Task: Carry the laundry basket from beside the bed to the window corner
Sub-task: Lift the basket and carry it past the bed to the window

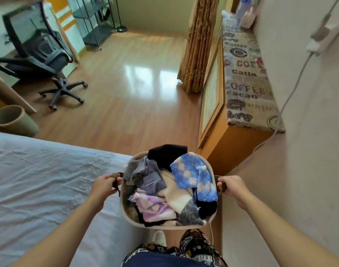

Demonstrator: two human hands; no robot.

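The left hand (105,185) is curled tight around a brown handle (114,177) on the left side of the laundry basket (124,207). The right hand (232,186) is curled tight around the other brown handle (221,185) on the right side.

The bed (39,180) fills the lower left of the frame, just beside the basket. A wall (299,151) is on the right. Past the basket, in the middle of the frame, is shiny wood floor (136,83). A black chair (39,58) on wheels stands at the upper left. A bin (12,120) sits near the bed. A gold curtain (199,45) hangs at the upper right, beside a long seat (245,83) with coffee words on it.

The basket sits low in the middle, between the two hands (it is full of clothes, with a blue checked cloth (191,176) on top).
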